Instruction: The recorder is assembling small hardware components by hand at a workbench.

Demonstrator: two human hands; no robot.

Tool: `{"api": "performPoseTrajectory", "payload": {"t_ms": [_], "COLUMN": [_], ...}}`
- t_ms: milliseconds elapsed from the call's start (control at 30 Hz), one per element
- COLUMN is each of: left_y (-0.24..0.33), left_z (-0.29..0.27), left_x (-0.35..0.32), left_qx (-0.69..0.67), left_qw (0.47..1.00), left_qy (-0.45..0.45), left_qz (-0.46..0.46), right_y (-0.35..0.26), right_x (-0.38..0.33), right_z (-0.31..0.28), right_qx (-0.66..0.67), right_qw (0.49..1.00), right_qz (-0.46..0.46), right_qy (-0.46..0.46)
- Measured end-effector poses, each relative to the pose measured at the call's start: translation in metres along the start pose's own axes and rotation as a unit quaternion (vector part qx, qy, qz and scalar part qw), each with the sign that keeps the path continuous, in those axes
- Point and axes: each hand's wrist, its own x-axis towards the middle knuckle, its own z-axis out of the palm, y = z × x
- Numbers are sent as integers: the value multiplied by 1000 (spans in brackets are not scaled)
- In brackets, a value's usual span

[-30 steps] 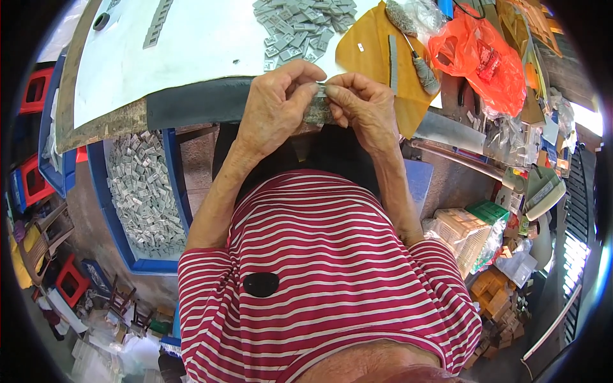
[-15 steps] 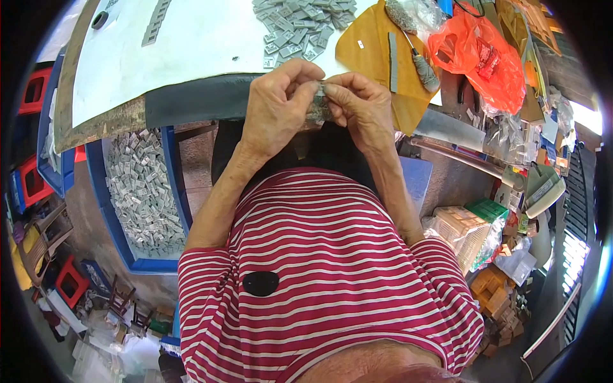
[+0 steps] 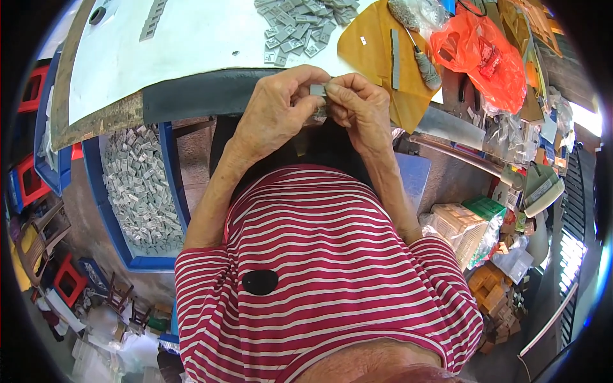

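Over the table's near edge, a small flat grey rectangular piece (image 3: pixel 317 90) is held between my two hands. My left hand (image 3: pixel 271 115) pinches its left side between thumb and forefinger. At its right end, the thumb and fingers of my right hand (image 3: pixel 365 105) are closed on it and partly hide it. Just beyond my hands, a loose heap of similar grey pieces (image 3: pixel 294 32) lies on the white table sheet (image 3: pixel 191 51). A short row of joined grey pieces (image 3: pixel 152 19) lies farther left.
A black ring (image 3: pixel 98 16) rests at the far left. On the right are brown paper (image 3: pixel 364 54), a grey strip (image 3: pixel 395 60), a screwdriver-like tool with a wrapped handle (image 3: pixel 426 70) and a red plastic bag (image 3: pixel 491 60). Below left, a blue tray (image 3: pixel 131 263) contains many grey pieces.
My left hand has shifted slightly down, and more of the grey piece shows between my fingertips. Both hands keep their pinch on it.
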Motion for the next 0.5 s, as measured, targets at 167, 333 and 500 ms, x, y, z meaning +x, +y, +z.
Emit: {"api": "performPoseTrajectory", "payload": {"t_ms": [167, 333, 500], "left_y": [-2, -5, -9], "left_z": [4, 6, 9], "left_x": [1, 3, 5], "left_qx": [57, 118, 138], "left_qw": [996, 984, 974], "left_qy": [42, 63, 78], "left_qz": [45, 119, 164], "right_y": [0, 3, 1], "right_x": [-1, -1, -1], "right_z": [2, 0, -2], "right_qx": [-22, -42, -83], "right_qw": [999, 998, 995], "right_qz": [-20, -30, -42], "right_qy": [16, 27, 21]}}
